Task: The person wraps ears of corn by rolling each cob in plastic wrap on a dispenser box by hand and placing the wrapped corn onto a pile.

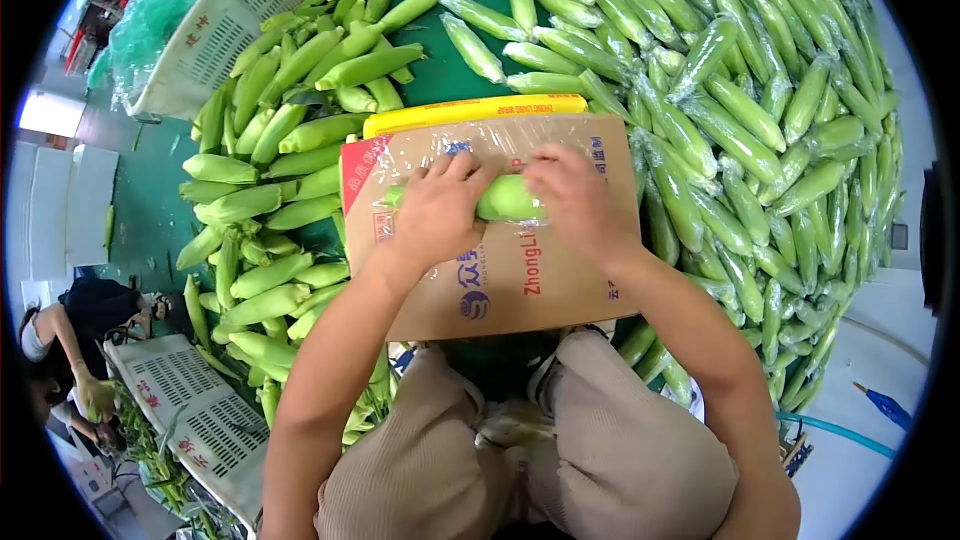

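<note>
A green ear of corn [510, 199] lies crosswise on a brown cardboard box [500, 290], with clear film around it and under it. My left hand [440, 205] rests over the ear's left part, its fingers wrapped on it. At the ear's right end is my right hand [572, 190], smeared by motion, its fingers curled near the film. Behind the box's far edge shows a yellow wrap carton [475, 114].
Unwrapped corn [290, 140] is heaped on the left, film-wrapped corn [740, 130] on the right. White crates stand at the upper left [215, 25] and lower left [195, 420]. Another person's hand [95, 395] holds something green at the far left.
</note>
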Demonstrator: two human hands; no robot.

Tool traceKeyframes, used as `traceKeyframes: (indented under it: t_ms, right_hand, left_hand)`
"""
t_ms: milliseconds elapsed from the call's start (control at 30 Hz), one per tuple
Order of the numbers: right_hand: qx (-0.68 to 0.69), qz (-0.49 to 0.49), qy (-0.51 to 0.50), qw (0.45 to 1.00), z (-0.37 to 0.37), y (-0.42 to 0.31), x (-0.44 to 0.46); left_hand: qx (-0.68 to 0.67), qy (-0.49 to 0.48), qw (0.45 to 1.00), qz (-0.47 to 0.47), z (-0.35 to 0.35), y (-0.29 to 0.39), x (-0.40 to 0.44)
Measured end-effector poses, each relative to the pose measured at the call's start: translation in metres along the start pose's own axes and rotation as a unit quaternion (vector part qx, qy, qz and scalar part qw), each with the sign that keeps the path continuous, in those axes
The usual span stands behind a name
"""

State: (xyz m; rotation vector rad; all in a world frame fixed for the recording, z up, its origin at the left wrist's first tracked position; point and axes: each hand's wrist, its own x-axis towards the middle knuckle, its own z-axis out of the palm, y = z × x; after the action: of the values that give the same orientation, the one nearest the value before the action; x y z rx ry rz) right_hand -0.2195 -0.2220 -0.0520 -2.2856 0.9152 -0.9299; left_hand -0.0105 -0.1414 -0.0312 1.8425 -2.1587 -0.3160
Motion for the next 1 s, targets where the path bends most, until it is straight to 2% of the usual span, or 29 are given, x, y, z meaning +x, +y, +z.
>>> traceKeyframes:
  t_ms: [33, 133, 233, 267, 333, 433, 467, 533, 567, 667, 767, 867, 933, 1000]
  right_hand:
    - [-0.049, -0.047, -0.01, 0.998, 0.009, 0.0, 0.008]
    - [-0.024, 0.01, -0.076, 0.997, 0.021, 0.0, 0.023]
    - [0.05, 0.151, -0.075, 0.984, 0.025, -0.003, 0.022]
    - [-0.012, 0.064, -0.074, 0.995, 0.022, 0.0, 0.019]
    - [-0.135, -0.113, -0.077, 0.981, 0.014, 0.004, 0.009]
    - [-0.276, -0.175, -0.098, 0.94, 0.012, -0.013, -0.005]
    - [-0.286, -0.149, -0.122, 0.939, 0.015, -0.017, -0.001]
    - [-0.303, -0.105, -0.176, 0.931, 0.017, -0.013, 0.007]
    - [-0.263, -0.123, -0.171, 0.942, 0.018, -0.003, 0.01]
    - [-0.25, -0.115, -0.19, 0.942, 0.013, -0.003, 0.013]
    - [-0.207, -0.125, -0.21, 0.947, 0.007, -0.002, 0.019]
    - [-0.209, -0.127, -0.265, 0.933, 0.001, -0.006, 0.022]
    - [-0.22, -0.105, -0.26, 0.934, 0.004, -0.002, 0.019]
    - [-0.247, -0.103, -0.248, 0.931, 0.005, 0.002, 0.016]
  left_hand:
    - [0.016, -0.021, 1.0, 0.007, 0.0, -0.002, 0.0]
    - [0.015, -0.02, 0.999, 0.022, -0.001, -0.005, -0.002]
    - [0.034, -0.033, 0.999, 0.013, -0.004, -0.006, 0.0]
    - [0.039, -0.043, 0.998, 0.006, -0.002, -0.004, 0.003]
    - [0.017, -0.011, 1.0, 0.009, 0.002, -0.005, 0.003]
    - [0.014, 0.015, 0.999, 0.032, 0.006, -0.009, 0.002]
    - [0.02, 0.02, 0.999, 0.04, 0.004, -0.014, -0.002]
    - [-0.034, 0.151, 0.983, 0.095, 0.006, -0.036, -0.031]
    - [-0.063, 0.216, 0.966, 0.124, 0.009, -0.045, -0.049]
    - [-0.03, 0.168, 0.981, -0.091, 0.002, -0.055, -0.124]
    - [-0.017, 0.059, 0.987, -0.151, -0.017, -0.046, -0.139]
    - [0.004, 0.132, 0.983, -0.13, 0.001, -0.058, -0.13]
    - [0.041, 0.191, 0.972, -0.134, 0.014, -0.062, -0.128]
    - [0.021, 0.233, 0.957, -0.17, 0.03, -0.071, -0.133]
